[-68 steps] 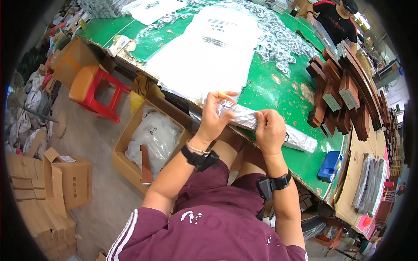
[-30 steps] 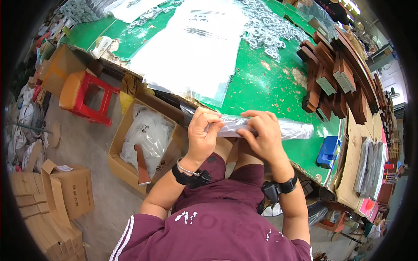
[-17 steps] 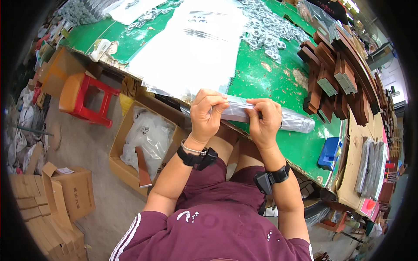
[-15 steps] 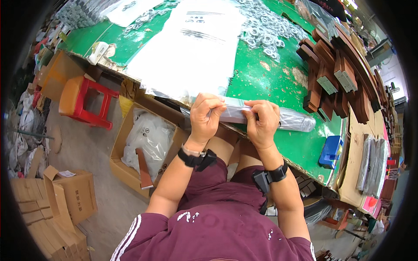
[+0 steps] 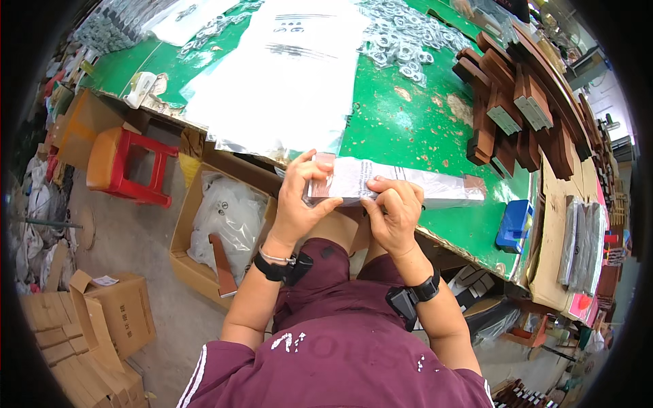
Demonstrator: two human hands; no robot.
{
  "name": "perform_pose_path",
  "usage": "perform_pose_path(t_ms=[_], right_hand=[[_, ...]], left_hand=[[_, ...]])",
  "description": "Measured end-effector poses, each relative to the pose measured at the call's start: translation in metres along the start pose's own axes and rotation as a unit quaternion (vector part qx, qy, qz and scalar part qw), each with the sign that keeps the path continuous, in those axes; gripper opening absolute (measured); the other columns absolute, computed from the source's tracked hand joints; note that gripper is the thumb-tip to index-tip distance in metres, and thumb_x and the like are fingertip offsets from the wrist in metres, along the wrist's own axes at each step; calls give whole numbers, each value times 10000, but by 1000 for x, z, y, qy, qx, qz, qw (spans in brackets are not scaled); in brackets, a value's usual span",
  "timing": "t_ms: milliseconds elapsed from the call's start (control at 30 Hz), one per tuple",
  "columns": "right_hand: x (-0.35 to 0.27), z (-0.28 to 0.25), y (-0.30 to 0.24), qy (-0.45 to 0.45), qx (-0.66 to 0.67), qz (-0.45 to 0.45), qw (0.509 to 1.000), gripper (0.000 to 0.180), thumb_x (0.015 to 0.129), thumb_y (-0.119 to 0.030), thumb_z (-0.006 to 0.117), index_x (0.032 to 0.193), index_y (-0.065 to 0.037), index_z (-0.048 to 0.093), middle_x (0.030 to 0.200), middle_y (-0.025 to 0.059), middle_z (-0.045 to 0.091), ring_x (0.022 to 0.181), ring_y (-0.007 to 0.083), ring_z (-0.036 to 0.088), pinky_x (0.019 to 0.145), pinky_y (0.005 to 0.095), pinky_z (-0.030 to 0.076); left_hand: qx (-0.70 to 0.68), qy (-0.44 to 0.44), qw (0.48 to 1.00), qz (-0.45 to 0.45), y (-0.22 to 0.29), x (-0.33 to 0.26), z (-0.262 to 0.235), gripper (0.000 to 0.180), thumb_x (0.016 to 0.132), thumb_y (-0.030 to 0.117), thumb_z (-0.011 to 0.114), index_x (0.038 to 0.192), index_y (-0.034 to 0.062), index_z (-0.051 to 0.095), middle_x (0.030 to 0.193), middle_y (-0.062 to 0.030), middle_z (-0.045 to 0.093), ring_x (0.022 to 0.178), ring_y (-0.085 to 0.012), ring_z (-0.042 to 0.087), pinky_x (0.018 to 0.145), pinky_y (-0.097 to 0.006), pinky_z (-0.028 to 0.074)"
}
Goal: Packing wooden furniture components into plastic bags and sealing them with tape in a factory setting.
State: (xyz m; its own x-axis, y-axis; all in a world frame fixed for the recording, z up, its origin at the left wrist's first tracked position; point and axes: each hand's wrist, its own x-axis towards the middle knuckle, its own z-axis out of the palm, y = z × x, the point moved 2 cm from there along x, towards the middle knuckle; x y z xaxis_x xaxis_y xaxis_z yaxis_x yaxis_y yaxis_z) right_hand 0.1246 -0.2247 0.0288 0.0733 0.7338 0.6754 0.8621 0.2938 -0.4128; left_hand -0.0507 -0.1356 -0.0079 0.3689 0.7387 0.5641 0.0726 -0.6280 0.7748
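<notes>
A long, narrow plastic-wrapped package lies across the near edge of the green table, tilting down to the right. Through its clear film show brown wood-like ends and a white printed face. My left hand grips its left end, fingers over the top and thumb along the near side. Farther along, my right hand is closed on the near edge, thumb on the upper face and fingers curled. Whatever film lies beneath the right fingers is hidden. Just beyond the package is a stack of white plastic bags.
Small bagged metal parts cover the far side of the green table. Brown wooden pieces are stacked at right, near a blue tape dispenser. Left of my legs stand an open carton and a red stool.
The package has turned over, from a greyish side to the white printed face with brown ends. My left hand has shifted left and widened from a pinch; the right has moved slightly nearer me.
</notes>
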Motion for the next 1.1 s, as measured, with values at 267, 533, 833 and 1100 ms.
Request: perform_pose_path(t_ms=[267, 533, 833, 1100], right_hand=[[-10, -1, -3, -16, -1, 30, 999, 207, 684, -133, 764, 735, -96, 566, 927, 12, 671, 885, 190, 637, 820, 355, 378], [1, -5, 8, -51, 72, 123, 989, 234, 654, -136, 744, 773, -78, 551, 856, 87, 609, 825, 296, 586, 721, 406, 421], [3, -84, 38, 72, -7, 102, 992, 228, 742, -43, 701, 952, -73, 617, 1078, 121, 640, 1074, 322, 579, 941, 412, 411], [-99, -285, 154, 111, -267, 510, 810, 266, 845, -216, 713, 897, 15, 592, 777, 131, 652, 728, 258, 635, 735, 367, 493]], left_hand=[[-7, -13, 999, -29, -1, 1, 8, 564, 561, 251, 911, 991, 82, 587, 1251, -197, 528, 1138, -355, 536, 957, -440, 449], [11, -19, 1000, -12, -5, 6, 15, 465, 602, 154, 849, 970, 79, 576, 1268, -208, 523, 1136, -352, 540, 957, -446, 434], [-4, 10, 1000, -29, -12, -7, 23, 433, 681, 165, 806, 1009, 85, 536, 1336, -198, 477, 1205, -342, 487, 1016, -430, 382], [65, 70, 995, 15, -2, -15, 40, 445, 731, 242, 812, 1046, 108, 528, 1353, -196, 458, 1222, -369, 468, 1014, -456, 377]])
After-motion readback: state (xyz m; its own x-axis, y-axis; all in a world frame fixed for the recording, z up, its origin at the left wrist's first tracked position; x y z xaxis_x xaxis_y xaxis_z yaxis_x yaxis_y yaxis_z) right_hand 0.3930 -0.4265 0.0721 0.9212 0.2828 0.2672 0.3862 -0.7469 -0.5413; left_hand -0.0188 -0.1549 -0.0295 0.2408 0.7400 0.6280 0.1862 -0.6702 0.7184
